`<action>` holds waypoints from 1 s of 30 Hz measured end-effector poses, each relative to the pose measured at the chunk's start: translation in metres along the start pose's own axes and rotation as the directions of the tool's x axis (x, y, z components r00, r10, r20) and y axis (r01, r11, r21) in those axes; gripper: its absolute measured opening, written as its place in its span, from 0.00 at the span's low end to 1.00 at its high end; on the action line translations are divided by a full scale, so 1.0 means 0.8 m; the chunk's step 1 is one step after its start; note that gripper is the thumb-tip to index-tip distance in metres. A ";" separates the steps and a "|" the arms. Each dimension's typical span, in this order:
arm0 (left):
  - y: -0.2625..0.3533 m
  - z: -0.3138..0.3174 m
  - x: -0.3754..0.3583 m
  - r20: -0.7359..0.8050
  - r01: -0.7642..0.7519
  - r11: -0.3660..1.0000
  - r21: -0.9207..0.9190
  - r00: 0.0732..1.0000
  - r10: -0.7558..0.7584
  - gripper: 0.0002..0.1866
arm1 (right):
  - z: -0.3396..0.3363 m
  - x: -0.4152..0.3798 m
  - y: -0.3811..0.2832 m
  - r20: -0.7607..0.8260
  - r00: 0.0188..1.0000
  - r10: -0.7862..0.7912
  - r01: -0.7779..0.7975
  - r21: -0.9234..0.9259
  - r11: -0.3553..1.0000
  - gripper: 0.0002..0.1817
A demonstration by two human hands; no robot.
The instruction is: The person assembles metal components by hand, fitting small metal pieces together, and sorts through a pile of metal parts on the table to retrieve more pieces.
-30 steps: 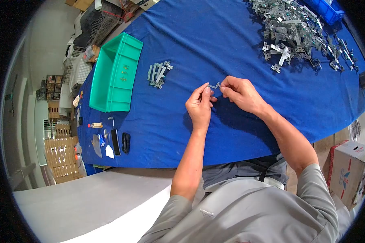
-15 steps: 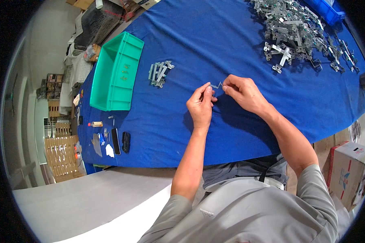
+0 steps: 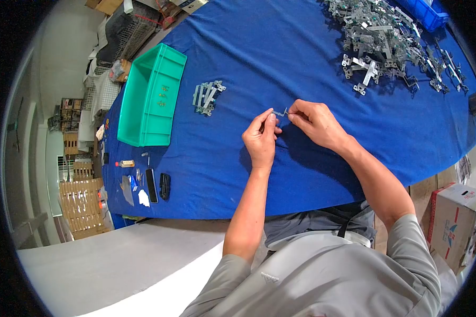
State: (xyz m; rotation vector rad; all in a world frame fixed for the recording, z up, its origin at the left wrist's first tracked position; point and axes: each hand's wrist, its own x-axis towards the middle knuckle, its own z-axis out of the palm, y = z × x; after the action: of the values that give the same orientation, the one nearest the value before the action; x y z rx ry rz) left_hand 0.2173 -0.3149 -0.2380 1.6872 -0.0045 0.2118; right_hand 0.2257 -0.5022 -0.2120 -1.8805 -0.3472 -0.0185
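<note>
Between the fingertips of my left hand (image 3: 260, 140) is one end of a thin, bent metal bracket (image 3: 278, 113), held just above the blue cloth. My right hand (image 3: 318, 126) has its thumb and finger pinched at the bracket's upturned other end; whether they grip it or only touch it is hard to see. Left of my hands, a small group of similar metal brackets (image 3: 208, 98) lies side by side on the cloth. A large heap of silvery metal brackets (image 3: 378, 42) covers the far right of the table.
A green plastic bin (image 3: 170, 119) stands on the blue cloth (image 3: 232, 185) at the left. Near it lie a black phone-like slab (image 3: 152, 186), a dark case (image 3: 165, 186) and a small bottle (image 3: 125, 164). A blue crate (image 3: 433, 20) sits behind the heap. A carton (image 3: 454, 219) stands lower right.
The bracket's right end has tilted slightly between my fingers, and my right fingertips have shifted a little. My left hand keeps its pinch almost in place.
</note>
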 end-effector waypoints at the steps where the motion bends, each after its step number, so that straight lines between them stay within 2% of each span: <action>1: -0.001 0.000 0.000 -0.002 -0.003 1.000 -0.006 1.000 0.003 0.12 | 0.000 0.000 0.000 -0.004 1.000 -0.015 0.015 -0.009 1.000 0.09; 7: 0.002 0.002 0.001 -0.014 -0.024 0.998 0.060 1.000 0.025 0.08 | 0.006 0.000 0.014 -0.072 0.990 -0.121 0.111 -0.130 0.985 0.07; 10: 0.003 0.003 0.001 -0.024 -0.016 0.996 0.088 1.000 0.018 0.08 | 0.009 0.000 0.013 -0.101 0.986 -0.133 0.120 -0.122 0.985 0.07; 13: -0.005 -0.001 0.002 0.014 -0.046 0.988 0.149 0.999 0.045 0.10 | 0.011 -0.001 0.005 -0.122 0.992 -0.020 0.027 0.061 0.998 0.07; 16: -0.006 0.000 0.002 0.032 -0.106 0.984 0.141 0.994 0.103 0.10 | 0.005 -0.001 -0.006 -0.074 0.996 -0.051 0.055 0.043 0.998 0.07; 19: 0.000 0.000 0.001 0.073 -0.144 0.963 0.228 0.989 0.131 0.10 | 0.008 0.001 0.014 -0.077 0.988 -0.131 0.123 -0.102 0.987 0.08; 20: 0.003 0.001 0.001 0.081 -0.159 0.956 0.246 0.986 0.144 0.09 | 0.007 0.002 0.010 -0.103 0.987 -0.125 0.117 -0.076 0.990 0.07; 22: 0.009 0.004 0.003 0.110 -0.278 0.902 0.331 0.961 0.255 0.08 | 0.004 0.000 -0.002 -0.152 0.983 -0.106 0.103 -0.027 0.994 0.07; 23: 0.010 0.005 0.002 0.109 -0.283 0.901 0.328 0.959 0.261 0.08 | 0.003 0.002 -0.002 -0.153 0.984 -0.086 0.088 0.006 0.996 0.06; 24: 0.012 0.006 0.001 0.108 -0.287 0.901 0.325 0.958 0.266 0.08 | 0.004 0.002 0.000 -0.172 0.980 -0.102 0.103 -0.005 0.995 0.06; 27: 0.017 0.004 0.007 0.144 -0.423 0.819 0.389 0.905 0.399 0.07 | 0.014 0.007 0.009 -0.217 0.957 -0.191 0.185 -0.049 0.982 0.06; 30: 0.022 0.001 0.008 0.326 -0.496 0.753 0.432 0.864 0.383 0.06 | 0.015 0.005 0.009 -0.196 0.975 -0.103 0.119 0.075 0.990 0.06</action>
State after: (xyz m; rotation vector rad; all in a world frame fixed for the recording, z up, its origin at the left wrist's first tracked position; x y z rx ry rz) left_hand 0.2215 -0.3175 -0.2197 2.2148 -0.5719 0.4103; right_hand 0.2294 -0.4921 -0.2223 -1.7557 -0.3144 -0.2556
